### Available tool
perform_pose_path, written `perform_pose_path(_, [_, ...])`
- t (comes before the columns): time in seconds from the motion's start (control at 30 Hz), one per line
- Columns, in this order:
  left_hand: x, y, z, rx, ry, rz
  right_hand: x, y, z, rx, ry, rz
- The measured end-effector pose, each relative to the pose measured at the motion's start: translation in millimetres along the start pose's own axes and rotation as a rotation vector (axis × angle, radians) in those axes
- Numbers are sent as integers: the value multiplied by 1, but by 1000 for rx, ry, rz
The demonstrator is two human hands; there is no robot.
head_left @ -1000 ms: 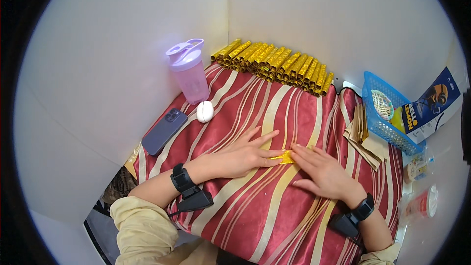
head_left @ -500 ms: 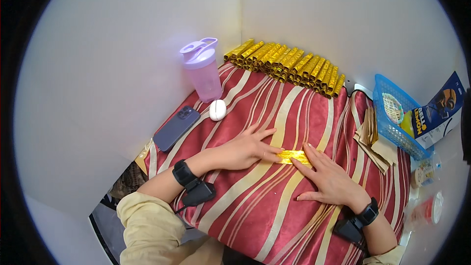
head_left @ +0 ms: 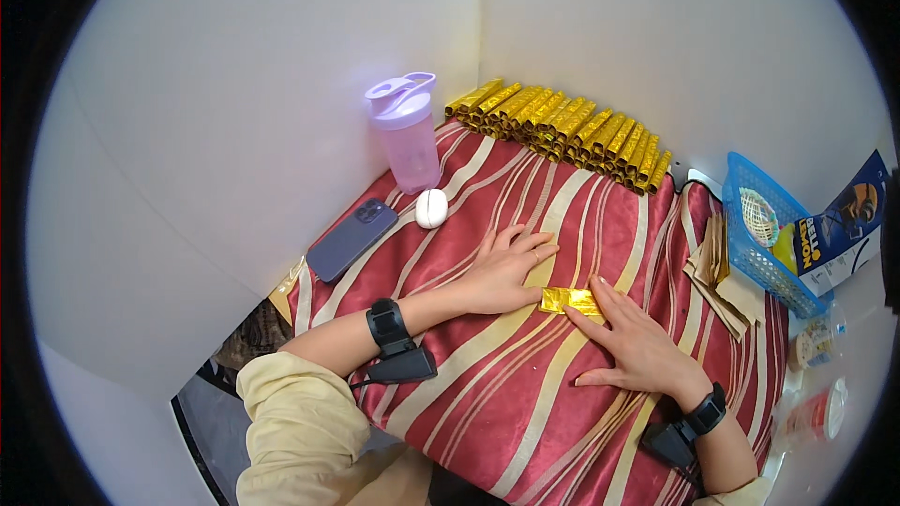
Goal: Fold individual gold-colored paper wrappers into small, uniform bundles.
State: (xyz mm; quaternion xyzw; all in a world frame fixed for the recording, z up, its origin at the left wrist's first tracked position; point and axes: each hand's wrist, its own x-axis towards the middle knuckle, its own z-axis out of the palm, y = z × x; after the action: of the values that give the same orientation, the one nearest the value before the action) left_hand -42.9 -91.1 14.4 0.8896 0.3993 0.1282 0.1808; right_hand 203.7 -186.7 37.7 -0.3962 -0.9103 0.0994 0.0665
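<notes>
A small flat strip of shiny gold foil paper [head_left: 555,299] lies on the red striped cloth in front of me. My left hand [head_left: 506,274] rests palm down to its left, fingers stretched out and spread. The thumb's tip is at the strip's left end; the other fingers point past it onto the cloth. From the right, my right hand [head_left: 639,337] lies over the strip's right end, hiding that part, with index finger and thumb extended and the fingers open. Farther back, rolled gold foil tubes [head_left: 562,131] are stacked in rows against the wall.
A purple shaker bottle [head_left: 409,145], white rounded case [head_left: 431,209] and dark phone [head_left: 352,240] stand or lie at the left. On the right are brown papers [head_left: 717,272], a blue basket [head_left: 734,215] with a dark blue packet [head_left: 844,220], and clear cups [head_left: 825,412]. White walls enclose the far side.
My left fingers have come off the foil strip and spread out beyond it, leaving the thumb at its end. More of the strip's left part shows. My right hand stays on it.
</notes>
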Motion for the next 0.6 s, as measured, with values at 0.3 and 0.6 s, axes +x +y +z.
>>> perform_pose_path(0.3, [8,-31,12,-235,30,-14,1,0,1,1,8,-9])
perform_pose_path(0.6, [8,-13,13,-84,174,-54,-1,0,1,-5,21,-11])
